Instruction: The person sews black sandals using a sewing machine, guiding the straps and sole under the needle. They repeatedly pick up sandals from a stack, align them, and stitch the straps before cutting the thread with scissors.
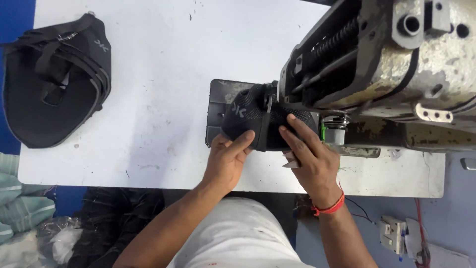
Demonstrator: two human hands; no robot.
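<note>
Black knitted fabric shoe upper [255, 119] with a small white logo lies on the dark metal bed plate [216, 101] of the machine, tucked under the head of the worn cream-painted industrial sewing machine [396, 74]. Left hand [225, 159] rests fingers flat on the near-left edge of the upper, fingers together, pressing down, not pinching. Right hand [310, 159] presses its fingers on the right part of the upper, next to the needle area; fingers slightly spread. A small pale item sits under the right palm, cannot tell what it is. One red thread bracelet [329, 207] on the right wrist.

One white worktable [148, 99], scuffed, carries the machine. One stack of black shoe uppers [54, 79] lies at the far-left corner, well apart from the hands; exact count in the stack not readable, several layers. No real containers in view; a clear plastic bag [57, 243] lies on the floor lower left, contents unclear. One white electrical switch box [394, 233] with wires sits lower right. Person wears a white shirt [238, 233].
</note>
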